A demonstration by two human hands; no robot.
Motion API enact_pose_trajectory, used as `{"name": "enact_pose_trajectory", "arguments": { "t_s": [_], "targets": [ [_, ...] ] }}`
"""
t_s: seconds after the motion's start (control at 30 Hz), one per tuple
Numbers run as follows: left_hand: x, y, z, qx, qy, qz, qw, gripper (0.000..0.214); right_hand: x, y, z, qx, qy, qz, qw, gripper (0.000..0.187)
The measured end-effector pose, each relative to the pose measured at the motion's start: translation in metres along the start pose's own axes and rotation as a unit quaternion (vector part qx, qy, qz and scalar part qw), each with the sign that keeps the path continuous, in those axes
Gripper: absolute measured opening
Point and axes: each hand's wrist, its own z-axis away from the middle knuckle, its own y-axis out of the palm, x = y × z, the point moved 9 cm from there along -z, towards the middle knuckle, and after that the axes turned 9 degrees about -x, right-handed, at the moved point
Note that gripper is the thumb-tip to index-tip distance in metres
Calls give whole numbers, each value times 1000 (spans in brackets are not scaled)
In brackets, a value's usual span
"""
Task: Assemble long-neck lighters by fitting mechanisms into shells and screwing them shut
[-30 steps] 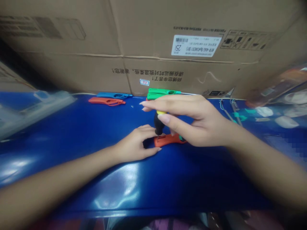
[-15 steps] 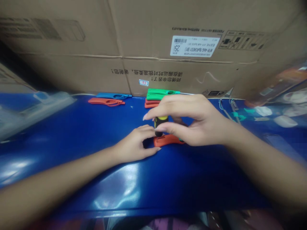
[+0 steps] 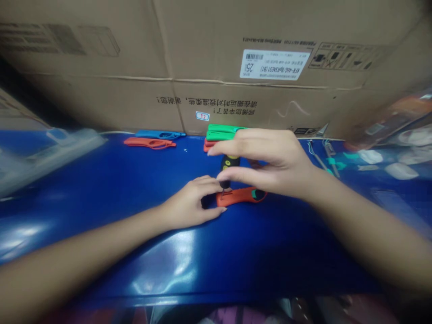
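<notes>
Lying gripped by left hand (image 3: pixel 189 203), below right hand (image 3: pixel 273 163): orange casing (image 3: pixel 240 195).

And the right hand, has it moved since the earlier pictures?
Yes: the right hand's palm has shifted slightly up the view, towards the white label; the orange handle's dark end now shows more fully below it.

Glare whitens the blue tabletop (image 3: pixel 162 265); the picture's edges blur.
</notes>
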Motion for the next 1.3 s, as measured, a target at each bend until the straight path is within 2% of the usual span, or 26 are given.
{"name": "enact_pose_trajectory", "arguments": {
  "t_s": [0.1, 0.2, 0.4, 0.6, 0.77, 0.93, 1.0, 1.13, 1.2, 1.3],
  "targets": [
    [-1, 1, -1, 10, -3, 13, 1000, 31, -1, 5, 2, 37, 8, -47, 998, 31],
    [-3, -1, -1, -3, 6, 13, 1000, 25, 2, 7, 2, 50, 2, -97, 994, 28],
    [-5, -2, -1, -17, 11, -7, 1000, 29, 4, 4, 0, 13, -34, -29, 999, 25],
    [-6, 1, 0, -6, -12, 3, 1000, 27, -2, 6, 1, 46, 10, -71, 996, 27],
    [-7, 1, -1, -12, -8, -1, 1000, 28, -5, 0, 0, -5, -2, -44, 999, 22],
    [-8, 0, 0, -20, 2, -10, 1000, 19, 5, 7, 1, 53, -11, -126, 991, 26],
    [-9, -2, 0, -31, 10, -10, 999, 20, 9, 9, 2, 57, -13, -151, 987, 22],
    [-7, -2, 0, -32, 4, -12, 999, 15, 14, 8, 3, 8, -36, -82, 996, 18],
    [-6, -1, 0, -30, 5, -12, 999, 19, 16, 11, 3, 17, -40, -54, 998, 22],
    [-9, 0, 1, -28, 20, 4, 999, 31, 20, 15, 3, 62, -31, -67, 995, 30]
  ]
}}
